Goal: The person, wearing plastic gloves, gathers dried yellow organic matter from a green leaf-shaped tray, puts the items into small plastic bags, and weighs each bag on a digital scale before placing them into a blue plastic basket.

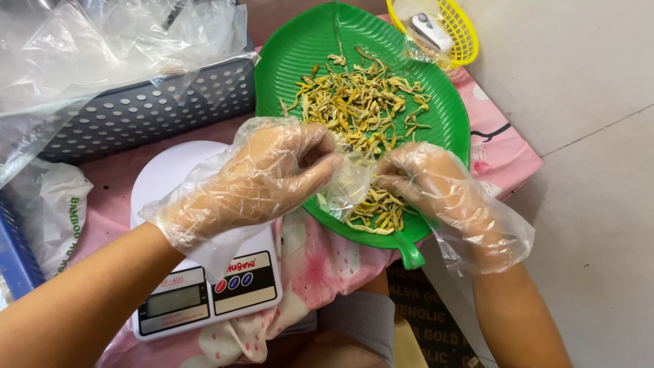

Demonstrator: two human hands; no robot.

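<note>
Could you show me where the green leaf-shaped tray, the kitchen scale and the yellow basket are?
green leaf-shaped tray (pixel 300 48): head view, on the bare ribbed surface at its upper left.
kitchen scale (pixel 163 174): head view, on the white weighing platform.
yellow basket (pixel 463 31): head view, on its mesh wall at the right.

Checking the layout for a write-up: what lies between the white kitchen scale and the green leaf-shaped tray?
In the head view, the gloved left hand hangs over that stretch; beneath it, pink floral cloth separates the kitchen scale from the green tray.
</note>
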